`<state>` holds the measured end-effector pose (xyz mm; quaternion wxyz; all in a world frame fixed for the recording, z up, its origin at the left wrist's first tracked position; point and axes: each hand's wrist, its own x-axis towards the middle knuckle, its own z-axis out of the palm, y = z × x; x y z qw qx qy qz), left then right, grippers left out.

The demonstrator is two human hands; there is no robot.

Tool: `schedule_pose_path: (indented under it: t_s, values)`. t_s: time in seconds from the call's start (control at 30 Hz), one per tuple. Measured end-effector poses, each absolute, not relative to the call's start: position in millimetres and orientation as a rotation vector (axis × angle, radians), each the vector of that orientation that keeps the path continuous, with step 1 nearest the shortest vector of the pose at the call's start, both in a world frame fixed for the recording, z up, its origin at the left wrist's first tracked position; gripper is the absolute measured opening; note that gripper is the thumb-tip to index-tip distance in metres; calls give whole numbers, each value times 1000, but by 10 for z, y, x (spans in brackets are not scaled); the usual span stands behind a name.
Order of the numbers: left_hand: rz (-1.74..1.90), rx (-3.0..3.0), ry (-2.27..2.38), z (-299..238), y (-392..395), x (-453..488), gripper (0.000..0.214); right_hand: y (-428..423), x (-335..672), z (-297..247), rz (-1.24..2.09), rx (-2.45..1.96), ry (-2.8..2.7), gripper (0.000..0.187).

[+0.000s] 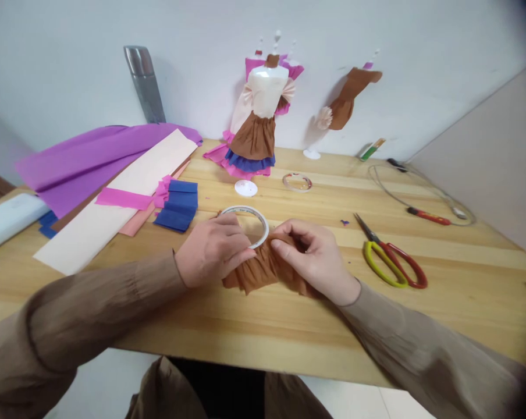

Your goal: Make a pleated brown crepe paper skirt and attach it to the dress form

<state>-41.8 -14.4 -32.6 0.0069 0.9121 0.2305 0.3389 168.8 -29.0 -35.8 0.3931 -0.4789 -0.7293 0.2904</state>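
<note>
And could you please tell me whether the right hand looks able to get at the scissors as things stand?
Probably yes: the scissors lie to the right of the right hand with nothing large between them, though that hand is pinching the brown strip.

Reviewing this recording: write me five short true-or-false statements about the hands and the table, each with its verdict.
1. The left hand holds a tape roll. True.
2. The right hand is gripping the scissors. False: its fingers pinch a gathered brown piece; the scissors lie on the table.
3. Both scissor handles are blue. False: one is yellow, the other red.
4. The white dress form wears a brown skirt above a blue ruffle. True.
5. The purple sheet lies to the right of both hands. False: the purple sheet is on the left side.
</note>
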Motion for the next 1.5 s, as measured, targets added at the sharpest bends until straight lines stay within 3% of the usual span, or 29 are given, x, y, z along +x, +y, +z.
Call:
schedule_pose_path:
  t_s: [1.5]
  values:
    - [1068, 2749, 823, -312, -178, -380, 30, -369, 1638, -376, 663, -1186, -1806, 9]
